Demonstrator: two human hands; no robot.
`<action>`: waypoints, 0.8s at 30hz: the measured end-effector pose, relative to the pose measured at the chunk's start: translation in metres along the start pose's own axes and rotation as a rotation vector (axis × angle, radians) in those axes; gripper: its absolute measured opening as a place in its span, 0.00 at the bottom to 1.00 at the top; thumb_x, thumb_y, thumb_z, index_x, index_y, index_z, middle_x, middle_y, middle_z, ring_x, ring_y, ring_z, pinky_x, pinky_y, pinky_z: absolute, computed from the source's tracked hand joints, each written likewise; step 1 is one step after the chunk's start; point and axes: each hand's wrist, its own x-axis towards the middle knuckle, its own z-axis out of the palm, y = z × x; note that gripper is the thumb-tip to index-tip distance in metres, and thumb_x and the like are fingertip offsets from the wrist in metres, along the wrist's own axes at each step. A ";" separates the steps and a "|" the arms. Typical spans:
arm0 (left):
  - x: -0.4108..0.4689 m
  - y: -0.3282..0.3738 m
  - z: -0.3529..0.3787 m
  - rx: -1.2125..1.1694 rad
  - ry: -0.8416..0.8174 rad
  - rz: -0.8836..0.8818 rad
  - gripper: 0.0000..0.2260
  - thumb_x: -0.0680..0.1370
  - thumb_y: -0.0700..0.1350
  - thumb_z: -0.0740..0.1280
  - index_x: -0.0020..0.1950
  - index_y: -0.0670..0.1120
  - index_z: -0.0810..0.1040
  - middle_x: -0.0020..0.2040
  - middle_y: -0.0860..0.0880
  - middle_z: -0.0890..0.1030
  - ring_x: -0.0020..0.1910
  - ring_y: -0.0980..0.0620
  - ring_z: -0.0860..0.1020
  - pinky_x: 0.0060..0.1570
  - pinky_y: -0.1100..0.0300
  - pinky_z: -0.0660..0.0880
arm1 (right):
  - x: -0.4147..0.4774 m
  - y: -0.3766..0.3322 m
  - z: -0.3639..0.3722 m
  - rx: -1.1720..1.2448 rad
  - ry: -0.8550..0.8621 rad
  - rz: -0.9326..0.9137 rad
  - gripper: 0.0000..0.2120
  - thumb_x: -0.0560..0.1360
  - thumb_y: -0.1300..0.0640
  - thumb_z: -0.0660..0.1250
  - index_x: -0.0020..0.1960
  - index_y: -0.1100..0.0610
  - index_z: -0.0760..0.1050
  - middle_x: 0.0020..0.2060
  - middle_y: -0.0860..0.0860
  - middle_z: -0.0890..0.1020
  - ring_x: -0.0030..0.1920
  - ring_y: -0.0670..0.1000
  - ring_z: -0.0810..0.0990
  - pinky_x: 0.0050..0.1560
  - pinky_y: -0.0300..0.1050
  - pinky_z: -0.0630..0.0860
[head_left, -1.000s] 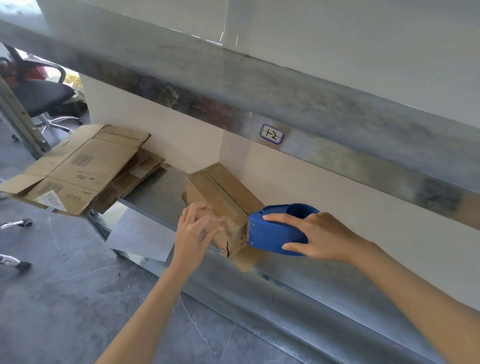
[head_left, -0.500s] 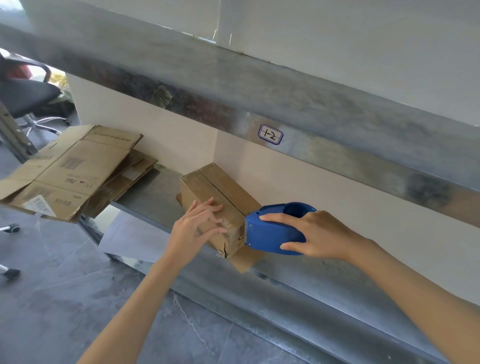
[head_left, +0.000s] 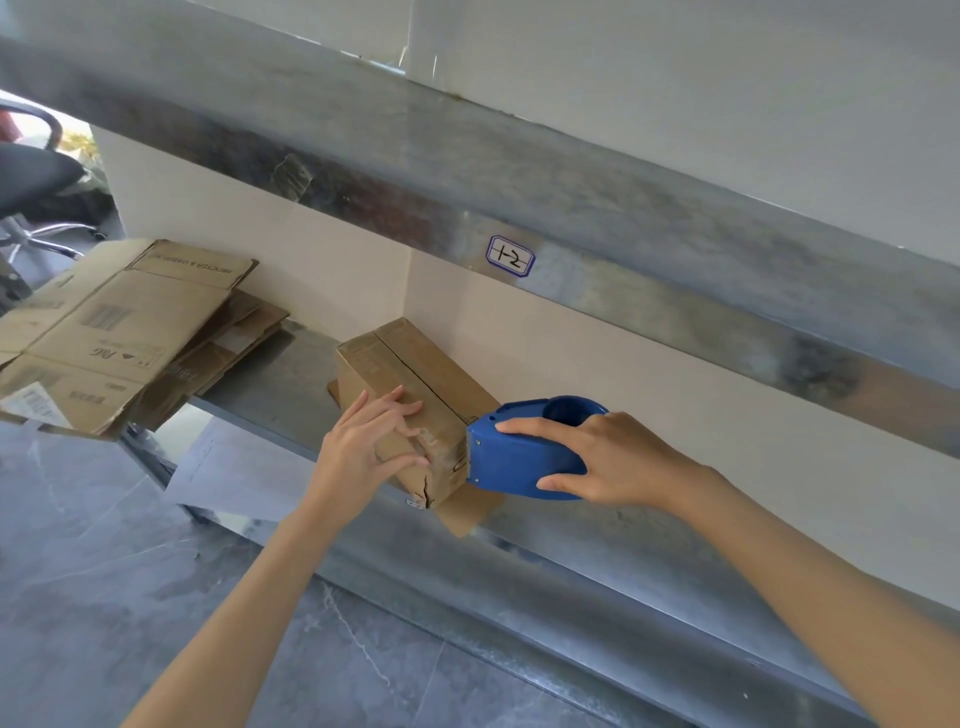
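Right hand (head_left: 608, 457): grips the dispenser, index finger stretched along its top, thumb underneath; just right of the box.
Dispenser (head_left: 519, 462): blue, toothed front edge touching the right end of the box, low on that end.
Left hand (head_left: 363, 447): lies spread on the near face of the box, fingers fairly straight and pressing on the cardboard, thumb pointing toward the near right corner; holds nothing closed in.
Box (head_left: 415, 364): brown cardboard, closed, top seam running lengthwise, near right corner split and crumpled; long side angled away from the wall.
Flap (head_left: 462, 512): loose cardboard sticking out from under the right end of the box.
Shelf (head_left: 270, 384): grey metal, directly under the box and bearing it.
Cartons (head_left: 104, 332): flattened, stacked, well left of the box, overhanging the shelf edge.
Label (head_left: 510, 255): handwritten, on the metal beam above and right of the box.
Chair (head_left: 31, 171): black, far left of the box, beyond the cartons.
Floor (head_left: 104, 571): grey tile, below and in front of the box.
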 end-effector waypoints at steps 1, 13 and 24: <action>0.000 -0.001 0.000 0.000 -0.005 0.005 0.13 0.68 0.55 0.74 0.43 0.46 0.80 0.62 0.55 0.80 0.70 0.53 0.72 0.75 0.46 0.60 | 0.000 0.000 0.000 0.003 -0.003 -0.001 0.34 0.77 0.40 0.64 0.72 0.24 0.45 0.42 0.44 0.80 0.29 0.38 0.65 0.39 0.39 0.64; -0.007 0.009 0.005 0.254 -0.129 0.034 0.25 0.69 0.62 0.74 0.59 0.54 0.71 0.69 0.53 0.73 0.78 0.51 0.57 0.76 0.47 0.52 | 0.000 0.001 -0.001 0.017 -0.012 -0.009 0.34 0.78 0.41 0.63 0.72 0.25 0.43 0.37 0.43 0.77 0.29 0.40 0.67 0.40 0.42 0.68; -0.015 0.045 0.034 0.191 -0.064 -0.128 0.29 0.69 0.40 0.77 0.69 0.48 0.74 0.72 0.49 0.68 0.78 0.48 0.56 0.53 0.54 0.78 | 0.003 -0.007 -0.014 -0.009 -0.030 -0.070 0.32 0.76 0.37 0.63 0.73 0.26 0.49 0.37 0.42 0.72 0.33 0.40 0.66 0.36 0.35 0.62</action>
